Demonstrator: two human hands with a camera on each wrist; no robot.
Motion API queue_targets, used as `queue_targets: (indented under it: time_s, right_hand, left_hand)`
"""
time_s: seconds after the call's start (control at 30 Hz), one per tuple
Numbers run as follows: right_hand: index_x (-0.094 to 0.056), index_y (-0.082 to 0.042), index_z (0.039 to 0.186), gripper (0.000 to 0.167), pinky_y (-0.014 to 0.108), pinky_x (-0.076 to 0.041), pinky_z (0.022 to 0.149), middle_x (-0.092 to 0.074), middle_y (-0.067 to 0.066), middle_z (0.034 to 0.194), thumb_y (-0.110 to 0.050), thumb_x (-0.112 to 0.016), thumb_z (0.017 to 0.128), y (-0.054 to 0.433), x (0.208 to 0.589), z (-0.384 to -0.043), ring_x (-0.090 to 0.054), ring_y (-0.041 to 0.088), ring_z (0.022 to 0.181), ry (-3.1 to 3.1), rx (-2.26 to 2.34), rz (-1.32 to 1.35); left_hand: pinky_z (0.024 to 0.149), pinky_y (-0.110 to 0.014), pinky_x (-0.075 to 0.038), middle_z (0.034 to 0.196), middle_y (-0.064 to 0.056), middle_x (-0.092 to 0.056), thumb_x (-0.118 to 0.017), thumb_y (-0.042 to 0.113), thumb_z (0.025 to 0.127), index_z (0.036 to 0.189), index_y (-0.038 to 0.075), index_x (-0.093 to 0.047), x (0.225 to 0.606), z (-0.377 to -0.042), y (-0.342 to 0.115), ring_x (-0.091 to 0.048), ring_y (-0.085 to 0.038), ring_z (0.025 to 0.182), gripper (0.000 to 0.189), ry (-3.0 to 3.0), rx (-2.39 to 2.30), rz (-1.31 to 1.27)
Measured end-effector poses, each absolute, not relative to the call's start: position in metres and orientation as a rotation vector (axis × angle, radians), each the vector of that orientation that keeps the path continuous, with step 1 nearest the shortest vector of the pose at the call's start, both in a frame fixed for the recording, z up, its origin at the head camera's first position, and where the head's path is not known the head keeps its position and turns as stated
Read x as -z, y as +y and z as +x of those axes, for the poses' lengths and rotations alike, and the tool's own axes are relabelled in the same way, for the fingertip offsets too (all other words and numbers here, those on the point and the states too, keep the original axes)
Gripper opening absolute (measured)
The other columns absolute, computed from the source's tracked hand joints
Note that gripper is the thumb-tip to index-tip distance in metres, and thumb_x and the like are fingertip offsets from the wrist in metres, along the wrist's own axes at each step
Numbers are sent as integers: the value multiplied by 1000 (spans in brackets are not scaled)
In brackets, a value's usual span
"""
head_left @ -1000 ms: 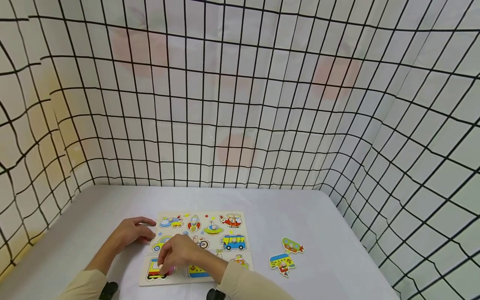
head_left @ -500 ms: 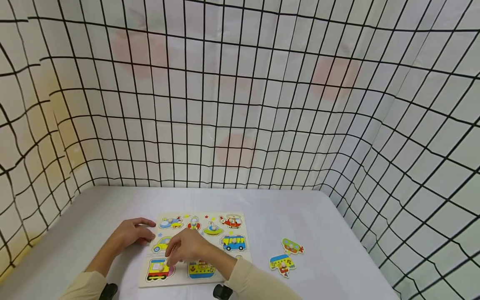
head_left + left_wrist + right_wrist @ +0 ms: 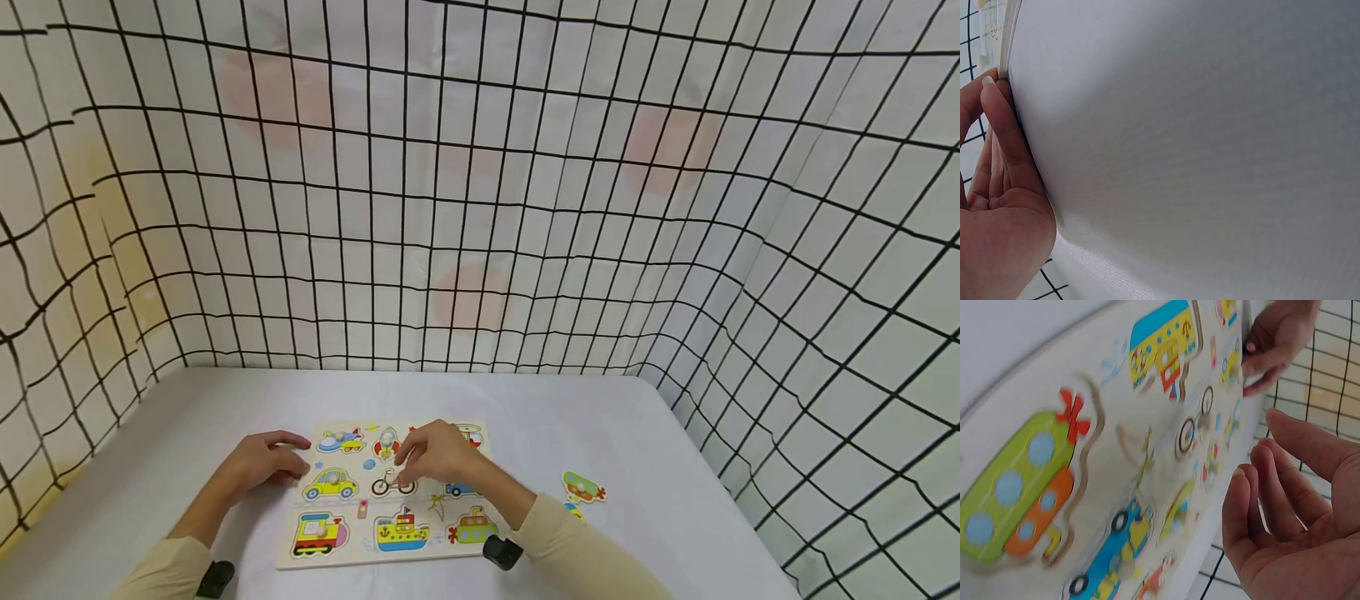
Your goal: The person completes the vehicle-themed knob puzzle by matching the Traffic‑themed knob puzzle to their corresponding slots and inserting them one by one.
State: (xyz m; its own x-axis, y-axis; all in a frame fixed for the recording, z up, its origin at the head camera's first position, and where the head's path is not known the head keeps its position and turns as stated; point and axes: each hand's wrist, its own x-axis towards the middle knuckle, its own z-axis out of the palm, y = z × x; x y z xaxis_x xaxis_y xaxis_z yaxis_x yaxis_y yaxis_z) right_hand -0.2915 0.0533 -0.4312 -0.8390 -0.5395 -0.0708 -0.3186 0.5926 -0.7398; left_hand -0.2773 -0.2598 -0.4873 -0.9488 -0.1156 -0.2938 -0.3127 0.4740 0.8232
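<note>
My left hand (image 3: pixel 258 462) rests on the table at the left edge of a wooden knob puzzle board (image 3: pixel 360 550), its fingertips right at the edge. The left wrist view shows its thumb (image 3: pixel 1007 125) beside that edge. Over the board's right half hovers my right hand (image 3: pixel 442 454), holding nothing, fingers loosely bent and thumb apart from them in the right wrist view. A knobbed train piece (image 3: pixel 318 533) sits in the lower left recess. The ship recess (image 3: pixel 402 532) and submarine recess (image 3: pixel 474 528) show printed pictures without knobs.
Right of the board a green submarine piece (image 3: pixel 583 487) lies on the white table (image 3: pixel 637 433). A ship piece (image 3: pixel 574 510) beside it is mostly hidden by my right sleeve. Black netting (image 3: pixel 480 225) over white cloth surrounds the table's back and sides.
My right hand has left the train piece and moved right and away from me across the board, uncovering the ship and submarine recesses. The left hand stays at the board's edge.
</note>
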Motion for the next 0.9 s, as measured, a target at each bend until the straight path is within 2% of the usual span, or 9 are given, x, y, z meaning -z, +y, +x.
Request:
queue_targets:
  time_s: [0.23,0.47,0.9]
  right_hand:
    - [-78,-12,96,19,30,-52,69,-73,-5,83,-20,-85,80,94,425,-305,-64,12,77,2605,1071,-647]
    - [-77,-11,101,23,30,-53,69,-74,-2,89,-21,-84,81,132,427,-315,-65,13,79,2637,1066,-557]
    - [-76,-12,106,26,31,-52,69,-70,-2,86,-19,-83,83,190,422,-312,-63,15,77,2644,1029,-472]
  left_hand:
    - [67,-31,-49,83,-5,-72,-77,18,82,129,0,-64,486,-278,-260,-64,-21,69,52,2520,-1463,-376]
    - [67,-30,-49,85,-5,-72,-76,18,84,130,0,-63,482,-277,-260,-64,-21,70,51,2522,-1460,-369]
    - [67,-30,-50,84,-5,-72,-77,17,83,129,0,-63,484,-277,-259,-64,-21,69,51,2515,-1463,-362]
